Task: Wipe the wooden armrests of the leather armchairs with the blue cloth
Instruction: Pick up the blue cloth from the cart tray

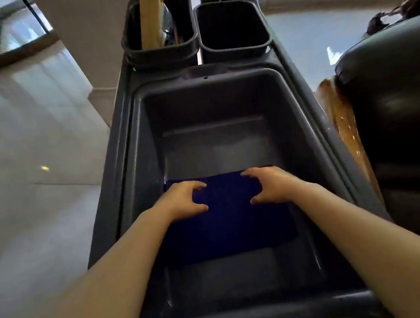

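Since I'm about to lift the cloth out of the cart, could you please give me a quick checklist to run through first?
1. Dark blue folded cloth lies in the large dark plastic cart bin: ok.
2. Left hand on the cloth: ok.
3. Right hand on the cloth: ok.
4. Cloth gripped firmly, fingers closed: not ok, both hands curled loosely.
5. Dark leather armchair with wooden armrest nearby on the right: ok.
6. Cloth damp or clean: cannot tell.

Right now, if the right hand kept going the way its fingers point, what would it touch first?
The right hand points down and leftward, so probably the blue cloth right beneath its curled fingertips; contact is hard to judge.
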Demonstrator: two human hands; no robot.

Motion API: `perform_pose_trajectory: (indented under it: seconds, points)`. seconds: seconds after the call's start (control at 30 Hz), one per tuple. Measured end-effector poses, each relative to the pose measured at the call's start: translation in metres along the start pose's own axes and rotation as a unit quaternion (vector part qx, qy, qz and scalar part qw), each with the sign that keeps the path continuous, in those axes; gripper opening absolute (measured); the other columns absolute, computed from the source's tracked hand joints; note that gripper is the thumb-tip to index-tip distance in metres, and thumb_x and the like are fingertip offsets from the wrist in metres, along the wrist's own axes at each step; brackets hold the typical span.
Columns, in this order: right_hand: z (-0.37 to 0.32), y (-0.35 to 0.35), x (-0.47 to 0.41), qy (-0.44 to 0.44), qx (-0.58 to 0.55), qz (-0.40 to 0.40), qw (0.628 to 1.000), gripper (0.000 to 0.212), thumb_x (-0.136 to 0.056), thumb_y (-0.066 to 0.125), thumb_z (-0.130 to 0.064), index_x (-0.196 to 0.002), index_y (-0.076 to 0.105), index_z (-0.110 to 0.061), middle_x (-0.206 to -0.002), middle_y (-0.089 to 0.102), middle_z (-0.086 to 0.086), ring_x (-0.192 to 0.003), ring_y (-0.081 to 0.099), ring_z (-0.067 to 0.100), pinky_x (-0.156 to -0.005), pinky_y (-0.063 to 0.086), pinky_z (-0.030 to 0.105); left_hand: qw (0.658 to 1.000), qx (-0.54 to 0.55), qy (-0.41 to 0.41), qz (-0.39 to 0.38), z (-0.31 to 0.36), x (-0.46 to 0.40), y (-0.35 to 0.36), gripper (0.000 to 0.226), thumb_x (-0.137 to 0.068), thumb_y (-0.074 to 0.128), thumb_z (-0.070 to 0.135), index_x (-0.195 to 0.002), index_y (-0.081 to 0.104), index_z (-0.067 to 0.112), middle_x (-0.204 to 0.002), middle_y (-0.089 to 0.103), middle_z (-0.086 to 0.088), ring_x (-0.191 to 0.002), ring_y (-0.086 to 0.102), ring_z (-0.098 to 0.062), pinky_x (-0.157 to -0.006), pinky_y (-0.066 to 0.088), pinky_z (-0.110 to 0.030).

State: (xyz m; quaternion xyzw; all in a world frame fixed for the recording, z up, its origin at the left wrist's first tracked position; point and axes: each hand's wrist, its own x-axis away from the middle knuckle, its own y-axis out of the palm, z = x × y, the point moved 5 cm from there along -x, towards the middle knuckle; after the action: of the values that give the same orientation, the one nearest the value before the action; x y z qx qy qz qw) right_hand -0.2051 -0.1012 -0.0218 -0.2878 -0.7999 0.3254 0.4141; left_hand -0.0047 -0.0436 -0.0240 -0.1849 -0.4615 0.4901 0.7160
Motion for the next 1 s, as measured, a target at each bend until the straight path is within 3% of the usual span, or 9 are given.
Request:
perform_pose_trajectory:
  seconds: [0.07, 0.2, 0.27, 0.37, 0.5, 0.63, 0.83, 1.0]
  points:
    - [-0.002, 0.002, -0.005, -0.009, 0.013, 0.035, 0.999, 0.073, -0.075, 0.072, -0.029, -0.137, 0.035, -0.025, -0.138, 0.048, 0.004, -0.123, 0.045, 0.023, -0.097, 0.045, 0.042, 1.0, 0.009, -0.003, 0.028, -0.007, -0.001, 0.0, 0.065, -0.077, 0.069, 0.028, -0.134, 0.04, 0.025, -0.14, 0.047, 0.0, -0.126, 0.044, -0.017, -0.105, 0.039, -0.036]
    - [0.005, 0.029, -0.017, 0.002, 0.065, 0.034, 0.997, 0.07, -0.08, 0.068, -0.027, -0.14, 0.032, -0.024, -0.15, 0.032, 0.003, -0.136, 0.026, 0.024, -0.106, 0.035, 0.042, 0.999, -0.009, -0.025, 0.041, -0.024, -0.01, 0.024, 0.07, -0.08, 0.067, 0.021, -0.139, 0.031, 0.021, -0.148, 0.036, -0.001, -0.136, 0.03, -0.018, -0.11, 0.027, -0.034]
    - [0.009, 0.037, -0.018, 0.006, 0.097, 0.058, 0.994, 0.064, -0.081, 0.066, -0.03, -0.138, 0.036, -0.025, -0.151, 0.03, 0.001, -0.137, 0.022, 0.023, -0.106, 0.032, 0.04, 0.995, -0.025, -0.02, 0.092, -0.025, -0.01, 0.029, 0.068, -0.08, 0.067, 0.017, -0.138, 0.033, 0.018, -0.146, 0.038, -0.002, -0.135, 0.032, -0.018, -0.11, 0.026, -0.031]
    - [0.01, 0.04, -0.013, -0.007, 0.09, 0.103, 0.991, 0.054, -0.082, 0.065, -0.028, -0.132, 0.046, -0.023, -0.143, 0.043, 0.0, -0.131, 0.033, 0.021, -0.098, 0.039, 0.036, 0.988, -0.026, -0.029, 0.147, -0.022, -0.005, 0.03, 0.057, -0.081, 0.065, 0.014, -0.133, 0.043, 0.016, -0.137, 0.05, -0.005, -0.125, 0.045, -0.02, -0.104, 0.034, -0.03]
    - [0.004, 0.039, 0.0, -0.026, 0.081, 0.154, 0.984, 0.032, -0.083, 0.061, -0.018, -0.115, 0.059, -0.02, -0.116, 0.061, 0.003, -0.109, 0.049, 0.022, -0.079, 0.047, 0.035, 0.984, -0.043, -0.049, 0.167, -0.018, 0.006, 0.029, 0.035, -0.083, 0.059, 0.011, -0.118, 0.058, 0.019, -0.121, 0.063, -0.002, -0.11, 0.057, -0.022, -0.092, 0.044, -0.033]
    - [0.007, 0.028, 0.009, 0.025, -0.066, 0.117, 0.991, 0.021, -0.078, 0.065, -0.01, -0.098, 0.065, -0.018, -0.103, 0.067, 0.004, -0.093, 0.059, 0.019, -0.075, 0.049, 0.03, 0.984, 0.034, -0.102, 0.14, -0.024, 0.014, 0.014, 0.022, -0.078, 0.065, 0.01, -0.097, 0.068, 0.019, -0.106, 0.069, -0.003, -0.096, 0.062, -0.02, -0.079, 0.047, -0.031]
    - [0.003, -0.014, 0.037, 0.034, -0.121, 0.137, 0.983, 0.021, -0.07, 0.074, -0.009, -0.089, 0.071, -0.016, -0.087, 0.07, 0.005, -0.078, 0.059, 0.012, -0.069, 0.04, 0.018, 0.989, 0.084, -0.037, 0.12, 0.001, 0.034, -0.035, 0.015, -0.071, 0.073, 0.008, -0.084, 0.072, 0.015, -0.086, 0.072, -0.004, -0.08, 0.064, -0.011, -0.078, 0.049, -0.023]
    - [-0.012, -0.058, 0.082, 0.017, -0.122, 0.215, 0.969, 0.018, -0.069, 0.072, -0.009, -0.084, 0.073, -0.018, -0.079, 0.071, 0.003, -0.073, 0.06, 0.011, -0.07, 0.042, 0.02, 0.985, 0.095, 0.01, 0.141, 0.04, 0.065, -0.066, 0.013, -0.069, 0.071, 0.007, -0.077, 0.073, 0.017, -0.073, 0.069, 0.0, -0.07, 0.063, -0.01, -0.066, 0.049, -0.023]
